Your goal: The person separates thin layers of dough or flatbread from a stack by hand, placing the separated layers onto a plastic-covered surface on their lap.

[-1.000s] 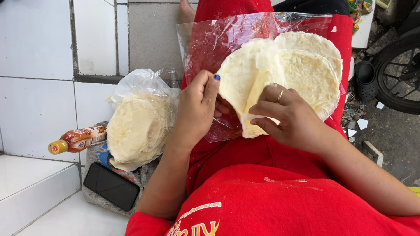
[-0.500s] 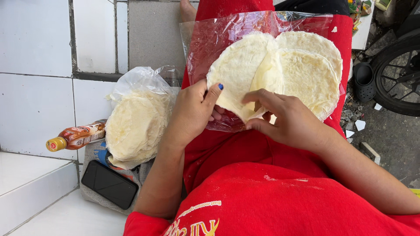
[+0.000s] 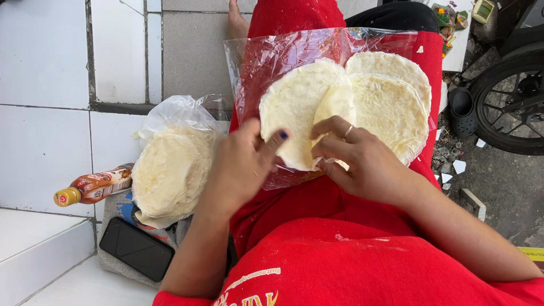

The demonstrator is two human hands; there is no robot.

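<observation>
Both hands pinch one thin, round, pale wrapper (image 3: pixel 294 107) on a crinkled clear plastic sheet (image 3: pixel 272 56) across a red-clothed lap — left hand (image 3: pixel 241 164) grip closed on its near edge, right hand (image 3: pixel 362 161) grip closed on a folded flap. Two more floury rounds (image 3: pixel 396 107) lie just beyond the right grip; a bagged stack (image 3: pixel 170 170) sits left of the left grip.

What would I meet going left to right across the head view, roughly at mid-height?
Sauce bottle → bagged stack of flatbreads → left hand → right hand → flatbreads on the clear plastic sheet → dark sandal → motorcycle wheel.
</observation>
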